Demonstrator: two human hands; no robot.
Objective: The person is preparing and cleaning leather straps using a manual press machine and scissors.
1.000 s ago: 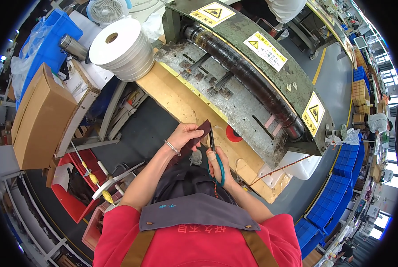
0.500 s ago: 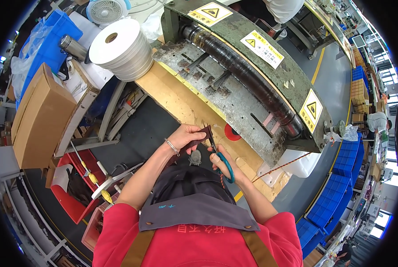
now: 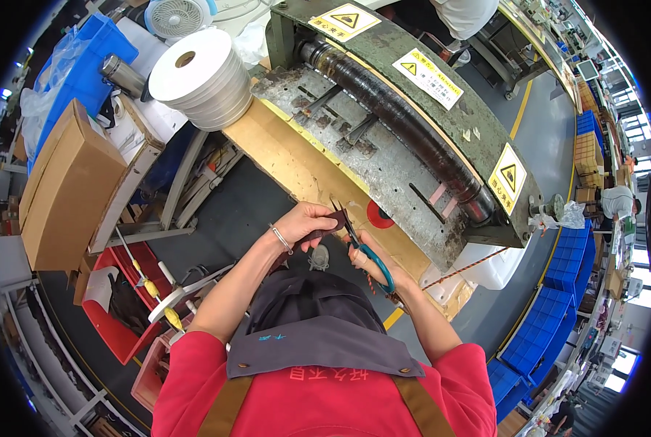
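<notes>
Centre frame: left hand (image 3: 305,223) pinches the dark maroon strip (image 3: 336,221) near its end, apparently to steady it against the blades. Right hand (image 3: 363,253), clasped round the teal-handled scissors (image 3: 352,234), seemingly aligns them with the edge.

Worn: red short-sleeved shirt (image 3: 325,411), paler lettering (image 3: 329,375) across chest. Over it, dark grey apron (image 3: 340,349); bib bears small blue mark (image 3: 271,337), round coppery studs (image 3: 243,365) at corners, wide brown straps (image 3: 227,408). Silver-coloured bangle (image 3: 279,237), left wrist (image 3: 270,245).
</notes>
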